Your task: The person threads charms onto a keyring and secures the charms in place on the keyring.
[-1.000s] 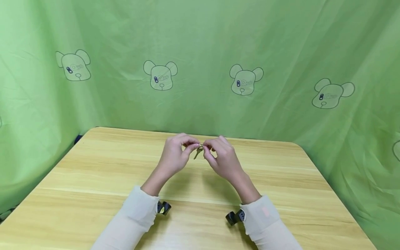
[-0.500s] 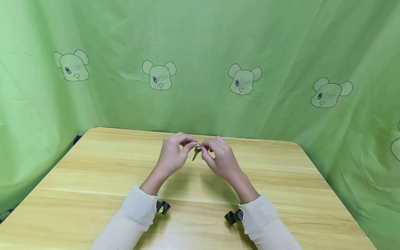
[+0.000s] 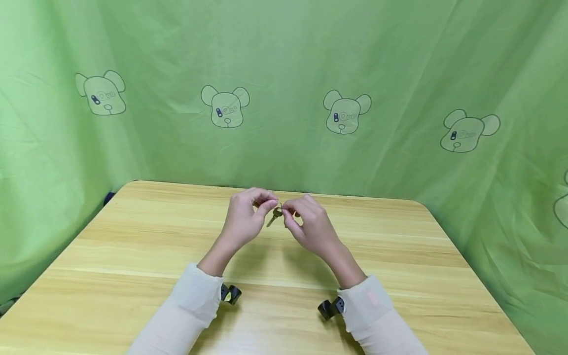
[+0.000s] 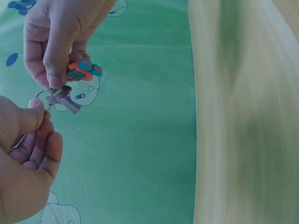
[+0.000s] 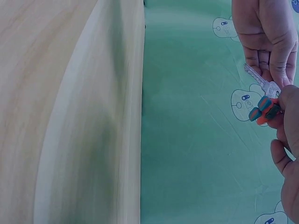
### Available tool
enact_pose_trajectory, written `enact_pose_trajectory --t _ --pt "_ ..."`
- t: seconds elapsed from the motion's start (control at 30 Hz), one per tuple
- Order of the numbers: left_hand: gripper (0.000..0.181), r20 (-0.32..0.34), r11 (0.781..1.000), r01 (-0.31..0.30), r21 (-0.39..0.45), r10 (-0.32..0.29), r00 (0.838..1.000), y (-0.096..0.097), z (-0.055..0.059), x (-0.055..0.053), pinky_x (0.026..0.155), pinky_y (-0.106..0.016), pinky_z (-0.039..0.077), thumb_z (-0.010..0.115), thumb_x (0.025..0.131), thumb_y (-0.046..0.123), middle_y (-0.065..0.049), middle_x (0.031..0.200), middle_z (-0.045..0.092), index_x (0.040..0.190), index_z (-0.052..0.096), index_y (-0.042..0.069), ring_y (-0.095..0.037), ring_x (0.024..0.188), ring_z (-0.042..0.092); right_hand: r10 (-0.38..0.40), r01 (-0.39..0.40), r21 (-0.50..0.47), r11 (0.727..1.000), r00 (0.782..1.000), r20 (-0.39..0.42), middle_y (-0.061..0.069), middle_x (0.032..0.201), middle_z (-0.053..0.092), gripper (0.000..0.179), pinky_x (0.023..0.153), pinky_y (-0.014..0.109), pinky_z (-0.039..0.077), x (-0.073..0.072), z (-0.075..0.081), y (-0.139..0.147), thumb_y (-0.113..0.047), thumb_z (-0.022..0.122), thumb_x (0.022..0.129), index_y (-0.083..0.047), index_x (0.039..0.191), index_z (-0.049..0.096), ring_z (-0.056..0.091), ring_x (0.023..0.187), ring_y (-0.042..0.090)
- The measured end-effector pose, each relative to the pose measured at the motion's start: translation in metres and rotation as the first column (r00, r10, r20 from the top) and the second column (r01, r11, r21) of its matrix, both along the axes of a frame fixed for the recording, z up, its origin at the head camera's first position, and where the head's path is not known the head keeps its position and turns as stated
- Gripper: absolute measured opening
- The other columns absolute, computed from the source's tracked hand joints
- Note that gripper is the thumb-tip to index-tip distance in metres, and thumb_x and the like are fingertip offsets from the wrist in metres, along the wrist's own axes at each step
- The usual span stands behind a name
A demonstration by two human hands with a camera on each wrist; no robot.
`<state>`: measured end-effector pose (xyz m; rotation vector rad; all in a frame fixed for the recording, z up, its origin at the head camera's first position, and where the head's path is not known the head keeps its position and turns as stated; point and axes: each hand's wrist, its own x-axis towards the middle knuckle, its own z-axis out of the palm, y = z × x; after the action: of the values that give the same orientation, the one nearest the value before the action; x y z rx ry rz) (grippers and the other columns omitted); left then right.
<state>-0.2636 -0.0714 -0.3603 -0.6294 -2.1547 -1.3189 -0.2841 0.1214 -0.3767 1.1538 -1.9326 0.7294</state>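
Above the far part of the table, my left hand (image 3: 245, 217) and right hand (image 3: 310, 222) meet at a thin metal key ring (image 4: 39, 94). Thumb and fingers of the left hand pinch one side of the ring. The right hand pinches its other side, close to the head of a metal key (image 3: 274, 217). That key slants down and left between the hands. A small orange and teal charm (image 4: 83, 70) pokes out by the right fingers, also visible in the right wrist view as the charm (image 5: 264, 110). The fingertips hide part of the ring.
Below the hands spreads a light wooden table (image 3: 133, 256). A green curtain (image 3: 284, 148) printed with bear heads hangs behind and at both sides. Black wrist cameras (image 3: 331, 309) sit at the cuffs.
Both hands have shifted slightly left. The key has moved left too and shows more fully between them, with a thin piece of the ring now visible between the fingertips.
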Motion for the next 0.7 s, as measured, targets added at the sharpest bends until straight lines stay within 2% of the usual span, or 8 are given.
enact_pose_trajectory --t 0.2,0.4,0.53,0.7 --pt "0.004 0.016 1.000 0.000 -0.002 0.000 1.000 -0.0002 0.0006 -0.0006 0.074 -0.030 0.057 0.073 0.094 0.008 -0.003 0.087 0.074 0.094 0.076 0.005 -0.013 0.076 0.067 -0.006 0.005 0.022 1.000 1.000 0.022 0.005 0.087 0.071 0.007 0.070 0.032 0.054 0.0012 0.0019 0.0018 0.000 0.067 0.092 -0.002 0.097 0.071 0.062 0.082 0.019" --pt "0.006 0.058 0.999 0.007 -0.040 -0.005 0.998 -0.0032 -0.0006 -0.0024 0.069 -0.030 0.057 0.072 0.095 0.006 -0.003 0.086 0.075 0.094 0.077 0.003 -0.014 0.074 0.066 -0.046 0.019 0.164 0.986 0.986 0.162 0.003 0.093 0.071 0.004 0.079 0.035 0.051 0.0023 0.0075 0.0070 -0.007 0.068 0.098 -0.005 0.100 0.070 0.061 0.088 0.019" --pt "0.007 0.165 0.997 0.019 -0.075 -0.007 0.986 -0.0038 -0.0025 -0.0009 0.066 -0.029 0.055 0.071 0.096 0.006 -0.005 0.085 0.075 0.095 0.077 0.002 -0.013 0.071 0.064 -0.087 0.034 0.247 0.968 0.975 0.206 0.003 0.091 0.071 0.003 0.079 0.036 0.051 0.0028 0.0088 0.0096 -0.008 0.071 0.096 -0.006 0.098 0.071 0.061 0.086 0.019" --pt "0.006 0.304 0.996 0.029 -0.083 -0.003 0.953 -0.0041 -0.0083 0.0008 0.062 -0.029 0.052 0.071 0.096 0.006 -0.005 0.082 0.072 0.093 0.076 0.003 -0.014 0.069 0.061 -0.172 0.108 0.365 0.925 0.974 0.150 0.000 0.089 0.070 0.004 0.078 0.036 0.050 0.0041 0.0083 0.0089 -0.010 0.074 0.095 -0.008 0.095 0.072 0.060 0.083 0.018"
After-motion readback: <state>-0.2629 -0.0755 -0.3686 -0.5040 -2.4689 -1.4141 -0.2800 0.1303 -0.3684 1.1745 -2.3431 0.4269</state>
